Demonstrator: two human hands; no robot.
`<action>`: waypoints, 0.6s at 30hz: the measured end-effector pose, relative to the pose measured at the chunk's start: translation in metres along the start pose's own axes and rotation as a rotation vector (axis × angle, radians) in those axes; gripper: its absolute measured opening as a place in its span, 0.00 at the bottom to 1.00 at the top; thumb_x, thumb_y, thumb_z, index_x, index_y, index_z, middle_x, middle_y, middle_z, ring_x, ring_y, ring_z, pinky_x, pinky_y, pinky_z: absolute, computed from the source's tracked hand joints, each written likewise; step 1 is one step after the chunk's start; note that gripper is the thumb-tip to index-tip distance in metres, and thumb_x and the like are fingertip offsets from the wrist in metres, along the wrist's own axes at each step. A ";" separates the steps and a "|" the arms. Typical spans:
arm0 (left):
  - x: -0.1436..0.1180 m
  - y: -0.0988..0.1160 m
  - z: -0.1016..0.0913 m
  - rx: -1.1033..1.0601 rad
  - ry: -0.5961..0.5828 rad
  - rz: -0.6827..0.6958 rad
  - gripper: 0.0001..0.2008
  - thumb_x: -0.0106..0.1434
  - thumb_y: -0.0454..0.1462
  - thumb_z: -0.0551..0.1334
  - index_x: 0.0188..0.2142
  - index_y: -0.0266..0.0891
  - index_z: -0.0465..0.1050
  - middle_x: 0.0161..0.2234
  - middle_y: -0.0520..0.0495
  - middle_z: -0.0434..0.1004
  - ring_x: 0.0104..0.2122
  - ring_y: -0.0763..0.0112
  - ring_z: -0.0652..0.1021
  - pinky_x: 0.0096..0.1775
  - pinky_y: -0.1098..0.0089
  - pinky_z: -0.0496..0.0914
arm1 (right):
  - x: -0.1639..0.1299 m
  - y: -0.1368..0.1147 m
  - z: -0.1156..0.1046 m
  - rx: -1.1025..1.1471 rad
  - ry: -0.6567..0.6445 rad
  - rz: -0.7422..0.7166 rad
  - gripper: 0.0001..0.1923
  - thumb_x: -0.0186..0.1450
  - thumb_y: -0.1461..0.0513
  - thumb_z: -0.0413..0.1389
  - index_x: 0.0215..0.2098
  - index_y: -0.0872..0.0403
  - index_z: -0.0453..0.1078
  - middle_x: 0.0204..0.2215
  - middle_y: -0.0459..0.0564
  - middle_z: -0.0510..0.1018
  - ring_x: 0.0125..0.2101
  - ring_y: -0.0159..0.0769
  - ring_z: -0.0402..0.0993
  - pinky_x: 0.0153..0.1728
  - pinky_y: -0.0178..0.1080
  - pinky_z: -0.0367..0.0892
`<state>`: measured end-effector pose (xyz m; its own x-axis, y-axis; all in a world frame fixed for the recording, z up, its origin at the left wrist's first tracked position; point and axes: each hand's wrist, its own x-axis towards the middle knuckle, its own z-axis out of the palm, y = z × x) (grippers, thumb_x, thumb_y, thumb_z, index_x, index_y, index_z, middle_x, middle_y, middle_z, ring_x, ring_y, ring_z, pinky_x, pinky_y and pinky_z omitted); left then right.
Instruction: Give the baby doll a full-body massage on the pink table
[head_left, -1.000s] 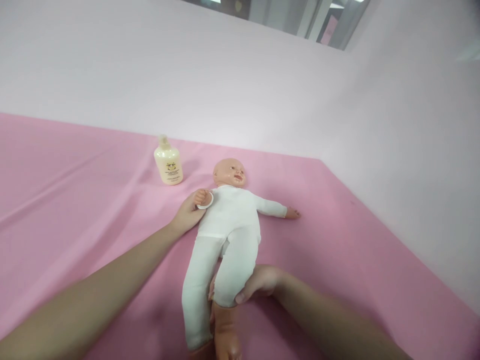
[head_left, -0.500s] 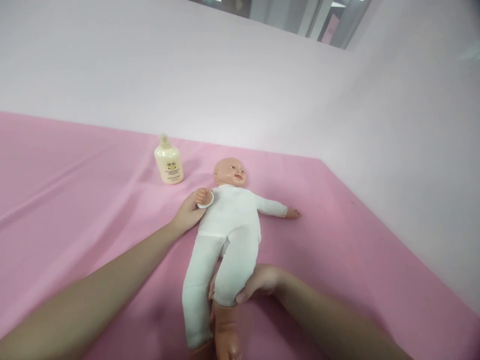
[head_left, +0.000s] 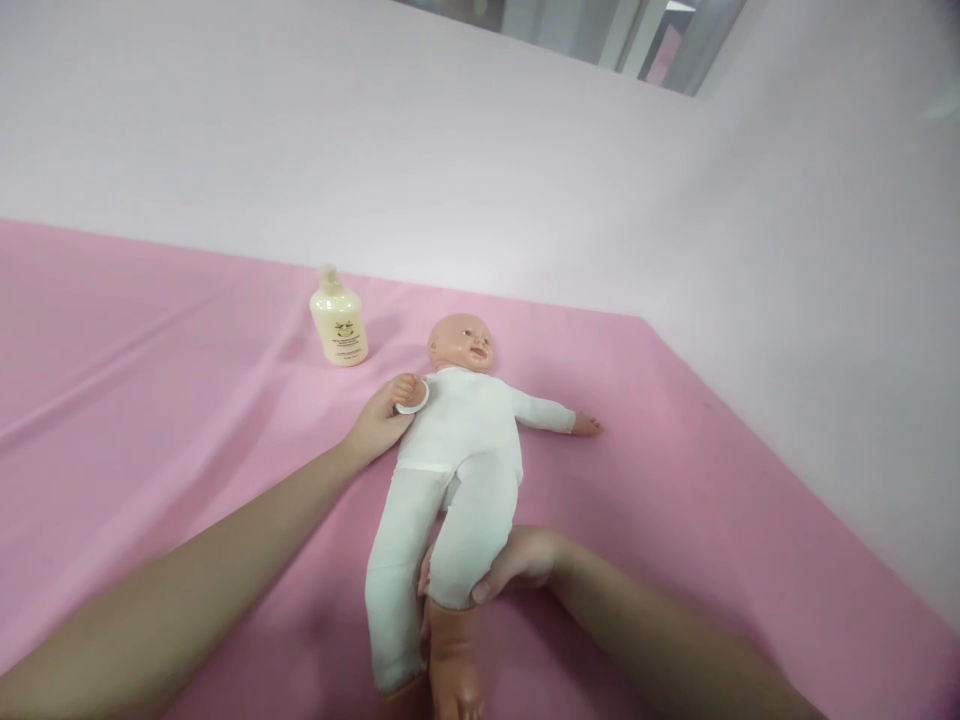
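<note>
Bald plastic baby doll [head_left: 463, 425] in white cloth clothing lies face-up on creased pink cloth [head_left: 712, 520]. Left hand [head_left: 379, 425] curls around the doll's bent arm, fingers mostly hidden; right hand [head_left: 521, 560], half-closed, grips one doll leg, fingertips between the legs.

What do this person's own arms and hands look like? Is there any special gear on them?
No special gear shows. The left forearm and right forearm are bare, without sleeves, cables or markings. The left hand and right hand are ungloved, and no watch or bracelet shows. Parts of both hands are hidden, so I cannot rule out rings.
</note>
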<state>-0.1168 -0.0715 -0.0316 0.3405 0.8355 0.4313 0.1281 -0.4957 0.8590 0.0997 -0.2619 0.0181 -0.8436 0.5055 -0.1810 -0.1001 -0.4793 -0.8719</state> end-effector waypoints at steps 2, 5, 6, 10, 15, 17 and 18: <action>0.000 -0.001 0.000 -0.004 0.004 -0.005 0.14 0.66 0.42 0.67 0.50 0.43 0.76 0.51 0.43 0.81 0.51 0.55 0.80 0.55 0.53 0.75 | 0.000 -0.001 0.001 0.062 -0.016 0.013 0.31 0.48 0.52 0.77 0.47 0.54 0.80 0.45 0.51 0.83 0.49 0.40 0.78 0.57 0.41 0.68; 0.000 -0.002 0.000 -0.003 0.008 -0.009 0.15 0.66 0.41 0.67 0.51 0.42 0.76 0.51 0.43 0.81 0.52 0.55 0.80 0.56 0.53 0.74 | 0.000 -0.001 0.001 0.117 -0.035 0.019 0.31 0.47 0.57 0.78 0.48 0.55 0.80 0.45 0.50 0.83 0.49 0.38 0.77 0.57 0.38 0.68; 0.000 -0.002 0.000 0.002 0.008 -0.011 0.15 0.66 0.41 0.67 0.51 0.42 0.76 0.51 0.43 0.81 0.52 0.55 0.80 0.56 0.53 0.74 | 0.000 -0.001 0.001 0.124 -0.038 0.018 0.31 0.47 0.57 0.78 0.48 0.55 0.80 0.45 0.49 0.83 0.49 0.38 0.77 0.56 0.38 0.68; 0.000 0.001 0.000 0.009 0.003 -0.010 0.16 0.65 0.40 0.66 0.52 0.42 0.75 0.51 0.42 0.82 0.51 0.55 0.80 0.55 0.53 0.75 | 0.002 0.003 -0.001 0.104 -0.032 -0.006 0.29 0.49 0.53 0.77 0.46 0.55 0.80 0.45 0.52 0.83 0.49 0.40 0.79 0.55 0.39 0.69; -0.001 0.001 0.000 0.016 0.005 -0.021 0.15 0.66 0.41 0.66 0.51 0.42 0.76 0.51 0.43 0.82 0.51 0.55 0.80 0.55 0.53 0.75 | 0.001 0.002 -0.003 0.035 -0.004 0.019 0.29 0.50 0.49 0.77 0.43 0.55 0.78 0.46 0.56 0.83 0.53 0.45 0.78 0.57 0.41 0.68; -0.001 0.000 0.001 0.016 0.007 -0.025 0.16 0.66 0.41 0.66 0.52 0.43 0.76 0.52 0.43 0.82 0.52 0.54 0.80 0.56 0.53 0.75 | 0.001 0.001 -0.003 0.034 -0.015 0.033 0.30 0.50 0.49 0.77 0.44 0.55 0.78 0.46 0.56 0.82 0.53 0.45 0.78 0.57 0.41 0.68; -0.001 -0.001 0.001 0.013 0.007 -0.025 0.16 0.66 0.41 0.66 0.53 0.43 0.75 0.52 0.43 0.82 0.52 0.54 0.80 0.56 0.52 0.75 | 0.001 0.001 -0.003 0.041 -0.023 0.034 0.30 0.50 0.49 0.77 0.45 0.56 0.78 0.46 0.56 0.82 0.52 0.45 0.79 0.56 0.41 0.68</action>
<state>-0.1165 -0.0724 -0.0328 0.3309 0.8491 0.4118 0.1485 -0.4778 0.8658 0.1006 -0.2599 0.0156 -0.8588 0.4719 -0.1995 -0.0921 -0.5253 -0.8459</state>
